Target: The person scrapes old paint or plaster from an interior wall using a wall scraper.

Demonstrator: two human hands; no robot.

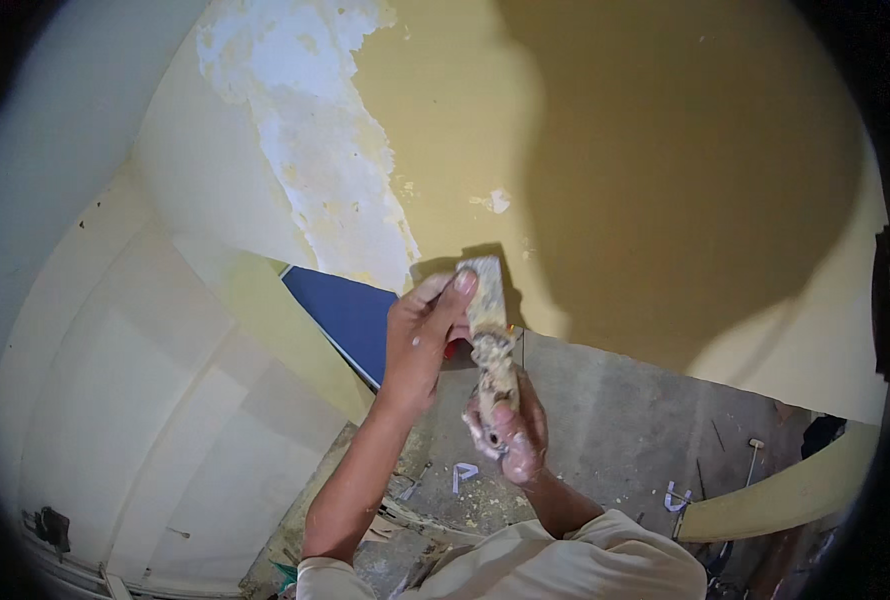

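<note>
My right hand (516, 431) is closed around the worn handle of a putty knife (486, 300), which is crusted with pale filler. The blade points up toward the yellow painted wall (452, 135). My left hand (422, 330) pinches the blade's left edge near its tip, thumb on the near face. White smears mark the fingers of my right hand. A ragged white patch (325, 150) of bared or filled surface runs down the yellow wall, and a small white spot (499, 200) lies right of it.
Below the wall, the grey floor (587, 397) carries scattered flakes and a bent white strip (464, 474). A blue panel (347, 315) stands beyond my left hand. Pale door-like panels (152, 390) rise at left. A yellow curved edge (782, 487) and long thin tools lie at lower right.
</note>
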